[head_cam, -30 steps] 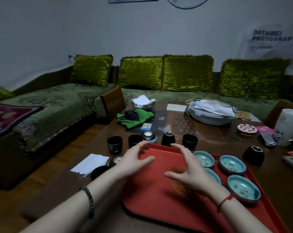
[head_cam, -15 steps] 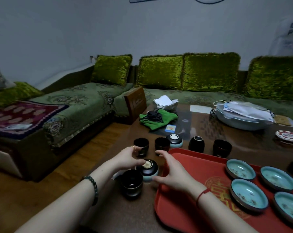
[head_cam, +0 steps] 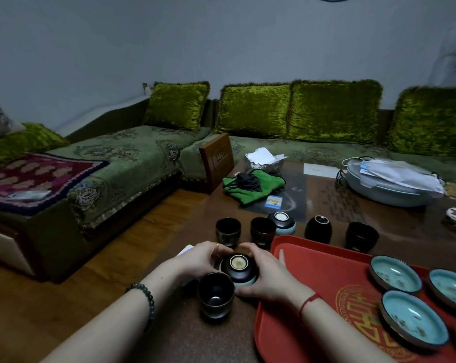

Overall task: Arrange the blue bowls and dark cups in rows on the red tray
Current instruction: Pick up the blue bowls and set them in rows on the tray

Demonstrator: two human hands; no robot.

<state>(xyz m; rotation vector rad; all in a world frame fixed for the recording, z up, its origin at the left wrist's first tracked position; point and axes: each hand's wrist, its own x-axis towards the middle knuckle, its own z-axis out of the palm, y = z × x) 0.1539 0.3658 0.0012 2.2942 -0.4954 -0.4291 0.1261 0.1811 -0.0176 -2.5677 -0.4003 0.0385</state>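
Left hand & right hand cup the upturned bowl, fingers curled round it. Prob. slick, brittle glaze; hold near rim.

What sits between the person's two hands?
In the head view, an upturned dark bowl with a blue rim sits between the left hand and right hand, both cupping it.

A green cloth lies on the wooden table, a paper-filled pale basin well apart.
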